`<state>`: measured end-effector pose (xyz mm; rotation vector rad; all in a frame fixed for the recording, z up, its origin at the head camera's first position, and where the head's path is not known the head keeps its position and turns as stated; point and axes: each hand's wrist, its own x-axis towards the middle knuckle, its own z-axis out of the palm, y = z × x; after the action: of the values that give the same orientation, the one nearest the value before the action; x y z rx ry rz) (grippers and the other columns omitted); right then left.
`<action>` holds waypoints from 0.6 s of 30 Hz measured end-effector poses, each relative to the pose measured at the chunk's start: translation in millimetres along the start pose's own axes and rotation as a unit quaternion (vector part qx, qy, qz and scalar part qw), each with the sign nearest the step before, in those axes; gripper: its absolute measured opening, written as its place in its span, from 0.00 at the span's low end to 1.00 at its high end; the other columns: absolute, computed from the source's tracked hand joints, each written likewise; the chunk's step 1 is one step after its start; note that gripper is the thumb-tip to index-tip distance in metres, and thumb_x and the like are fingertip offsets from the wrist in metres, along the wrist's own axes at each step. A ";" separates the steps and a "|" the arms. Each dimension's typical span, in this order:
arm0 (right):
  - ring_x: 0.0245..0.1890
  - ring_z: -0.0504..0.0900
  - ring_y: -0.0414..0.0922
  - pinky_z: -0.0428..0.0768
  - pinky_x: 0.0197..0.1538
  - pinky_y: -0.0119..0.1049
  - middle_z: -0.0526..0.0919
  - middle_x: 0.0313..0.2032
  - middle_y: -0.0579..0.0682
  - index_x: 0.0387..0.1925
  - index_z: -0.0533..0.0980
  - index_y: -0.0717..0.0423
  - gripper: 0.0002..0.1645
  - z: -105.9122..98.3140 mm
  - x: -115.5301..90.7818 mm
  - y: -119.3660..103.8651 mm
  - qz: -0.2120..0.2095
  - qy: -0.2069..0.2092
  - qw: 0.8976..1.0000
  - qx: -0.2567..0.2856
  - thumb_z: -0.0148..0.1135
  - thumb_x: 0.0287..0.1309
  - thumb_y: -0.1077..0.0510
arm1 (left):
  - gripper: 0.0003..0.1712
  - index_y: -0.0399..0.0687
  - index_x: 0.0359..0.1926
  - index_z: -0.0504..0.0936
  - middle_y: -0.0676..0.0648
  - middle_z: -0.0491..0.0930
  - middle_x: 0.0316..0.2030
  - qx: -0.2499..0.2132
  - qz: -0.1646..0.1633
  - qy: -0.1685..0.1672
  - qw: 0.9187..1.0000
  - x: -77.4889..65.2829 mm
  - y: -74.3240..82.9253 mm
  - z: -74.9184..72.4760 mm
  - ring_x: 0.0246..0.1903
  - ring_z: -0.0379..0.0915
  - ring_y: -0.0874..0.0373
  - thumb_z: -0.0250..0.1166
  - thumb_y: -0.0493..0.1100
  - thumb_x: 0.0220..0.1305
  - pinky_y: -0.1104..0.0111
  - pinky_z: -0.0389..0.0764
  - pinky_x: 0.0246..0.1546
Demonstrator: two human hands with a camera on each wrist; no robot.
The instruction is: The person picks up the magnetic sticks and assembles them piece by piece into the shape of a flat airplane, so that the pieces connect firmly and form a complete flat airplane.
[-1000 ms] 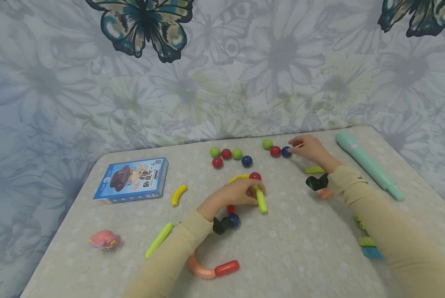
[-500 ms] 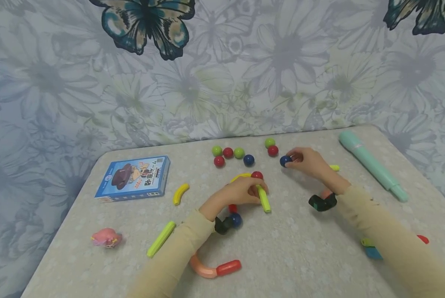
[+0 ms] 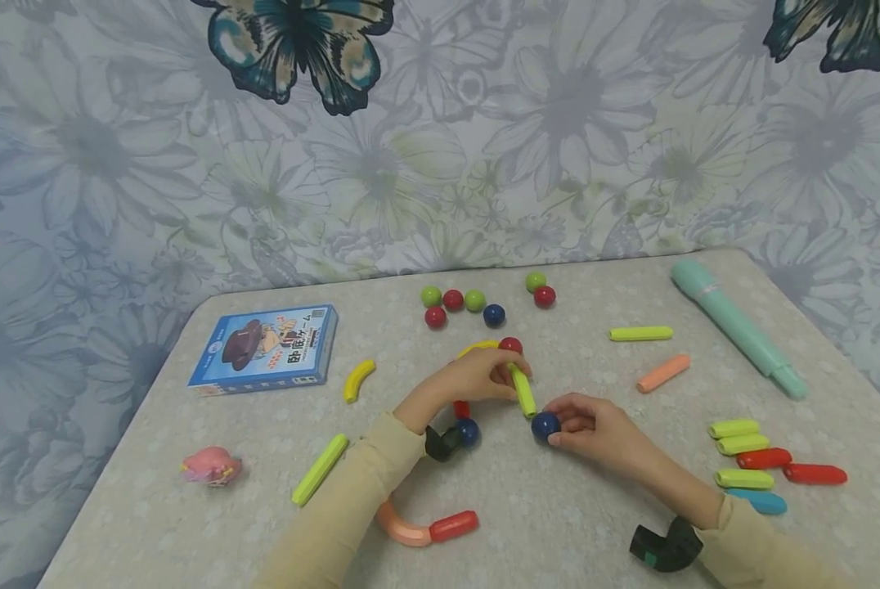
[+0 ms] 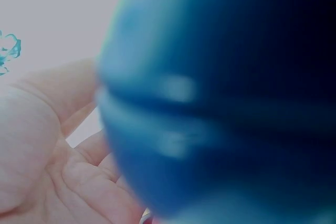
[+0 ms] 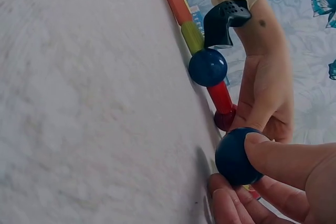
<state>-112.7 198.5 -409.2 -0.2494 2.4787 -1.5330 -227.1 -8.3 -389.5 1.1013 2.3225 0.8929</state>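
Observation:
My left hand (image 3: 480, 376) grips a yellow-green stick (image 3: 523, 391) near a red ball (image 3: 510, 345) at its far end. Below that wrist, a joined chain of pieces includes a blue ball (image 3: 468, 432), a red stick (image 5: 219, 97) and a curved orange piece (image 3: 403, 528) with a red stick on its end. Between thumb and fingers, my right hand (image 3: 594, 429) pinches another blue ball (image 5: 236, 157), right at the near end of the yellow-green stick. In the left wrist view, a blurred blue ball (image 4: 210, 98) hides most of the left hand.
At the back lie several loose balls (image 3: 474, 300). To the right are an orange stick (image 3: 664, 373), several coloured sticks (image 3: 752, 458) and a mint-green tube (image 3: 734, 327). At left sit a blue box (image 3: 263, 348), a yellow curved piece (image 3: 359, 380) and a pink toy (image 3: 212, 466).
My right hand has taken the blue ball from beside the red and green balls at the back and brought it toward me, to the stick in my left hand. The left hand stays in place.

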 end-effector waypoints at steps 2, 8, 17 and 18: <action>0.35 0.80 0.43 0.77 0.36 0.33 0.81 0.35 0.49 0.47 0.76 0.64 0.21 1.7 -0.5 1.7 0.003 0.002 1.000 0.001 0.69 0.52 0.60 | 0.18 0.44 0.49 0.79 0.52 0.77 0.30 -0.004 0.002 0.000 1.000 1.1 -0.9 0.8 0.32 0.74 0.63 0.69 0.36 0.56 0.74 0.73 0.37; 0.35 0.80 0.44 0.77 0.37 0.34 0.81 0.37 0.51 0.48 0.75 0.66 0.22 5.0 -0.1 3.5 -0.016 0.007 1.000 0.010 0.68 0.52 0.60 | 0.18 0.44 0.49 0.79 0.52 0.77 0.29 -0.018 0.009 0.001 1.000 1.9 -3.3 1.2 0.32 0.75 0.62 0.69 0.36 0.56 0.74 0.73 0.37; 0.36 0.80 0.45 0.77 0.36 0.33 0.81 0.37 0.52 0.48 0.74 0.67 0.21 8.7 0.2 4.2 -0.018 0.016 0.999 0.034 0.67 0.54 0.61 | 0.18 0.43 0.48 0.79 0.51 0.77 0.30 -0.030 0.003 -0.003 1.000 2.7 -3.4 0.8 0.31 0.75 0.61 0.69 0.36 0.55 0.74 0.74 0.37; 0.35 0.80 0.45 0.77 0.36 0.33 0.81 0.37 0.52 0.48 0.74 0.67 0.21 9.5 0.7 4.1 -0.016 0.019 0.999 0.036 0.67 0.54 0.62 | 0.18 0.43 0.48 0.79 0.51 0.77 0.30 -0.030 0.003 -0.004 1.000 2.5 -3.3 0.7 0.31 0.75 0.62 0.69 0.36 0.55 0.74 0.74 0.36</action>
<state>-110.9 192.0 -417.0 -0.2498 2.4541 -1.6504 -229.9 -7.7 -392.5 1.0852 2.2720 0.9539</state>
